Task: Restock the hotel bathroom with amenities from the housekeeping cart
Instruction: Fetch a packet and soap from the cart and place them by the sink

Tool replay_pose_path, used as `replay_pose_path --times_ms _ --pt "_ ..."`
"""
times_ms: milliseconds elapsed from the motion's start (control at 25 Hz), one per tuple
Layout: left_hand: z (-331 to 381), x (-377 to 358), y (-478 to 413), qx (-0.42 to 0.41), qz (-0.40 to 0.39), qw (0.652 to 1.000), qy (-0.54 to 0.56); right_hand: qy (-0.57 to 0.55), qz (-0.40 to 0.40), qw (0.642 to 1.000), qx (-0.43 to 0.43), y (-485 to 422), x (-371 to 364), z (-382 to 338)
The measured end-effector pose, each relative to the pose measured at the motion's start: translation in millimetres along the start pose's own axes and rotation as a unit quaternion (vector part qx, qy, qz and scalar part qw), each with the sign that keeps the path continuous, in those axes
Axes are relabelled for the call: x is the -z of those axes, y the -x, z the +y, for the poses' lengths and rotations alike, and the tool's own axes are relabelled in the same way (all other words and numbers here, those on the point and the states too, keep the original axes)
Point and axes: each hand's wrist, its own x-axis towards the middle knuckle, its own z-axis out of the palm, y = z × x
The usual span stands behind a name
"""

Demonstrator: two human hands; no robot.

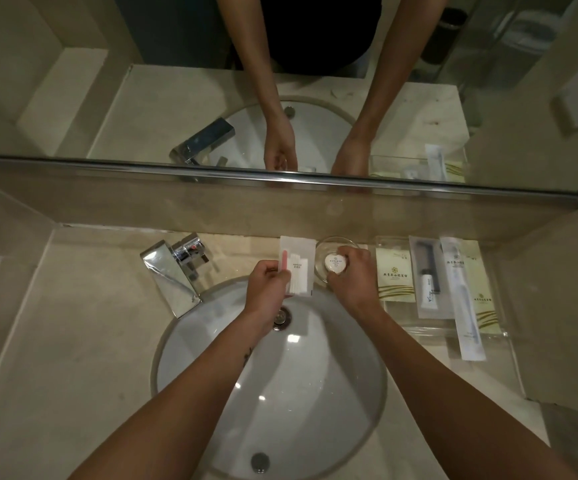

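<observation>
Two hands are over the sink (176,327): my left hand (268,282) pinches a white packet (301,261) behind the basin, and my right hand (353,275) curls its fingers round the round soap (335,264) in the glass dish (336,242), beside the clear tray (429,329).

The sink (315,393) fills the lower centre of the frame, with the faucet (173,275) at its upper left. Behind its rim is the swab packet (301,261). Right of that, the dish (329,242) holds the soap (336,263). Farther right, 1 tray (509,358) carries 4 packets (394,275).
</observation>
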Motion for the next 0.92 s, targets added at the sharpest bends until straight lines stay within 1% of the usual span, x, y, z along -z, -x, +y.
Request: replay_pose_path --times_ms 600,920 --pt "-10.1 -5.3 3.8 0.003 -0.012 1.0 0.014 -0.049 0.018 0.998 0.04 -0.6 -3.3 10.9" --pt "-11.6 -7.9 3.5 0.0 -0.01 1.0 0.012 -0.055 0.02 0.998 0.032 -1.1 -2.9 9.6"
